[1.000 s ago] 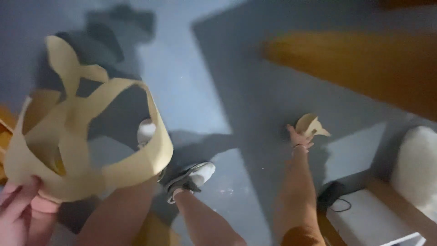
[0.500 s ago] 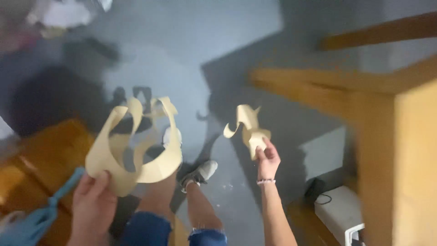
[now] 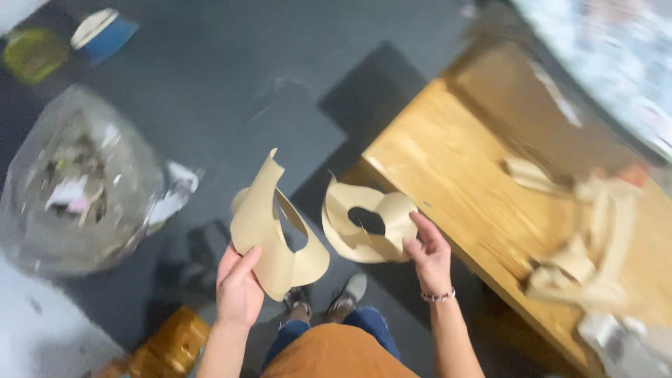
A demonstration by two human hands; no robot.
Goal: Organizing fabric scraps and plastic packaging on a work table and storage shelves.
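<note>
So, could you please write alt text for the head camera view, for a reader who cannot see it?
Seen from above, a person's left hand and right hand each hold a curled tan cut-out scrap over a grey floor. A wooden table with more scraps stands on the right, a clear waste bag on the left.

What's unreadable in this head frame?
- Scraps on the wooden table: motion blur, kinds unclear.
- Clear bag: contents blurred.
- Right hand fingertips: hidden behind its tan cut-out piece.
- Left hand palm: covered by its tan offcut.
- Blue-and-green items: cut off at the top edge.
</note>
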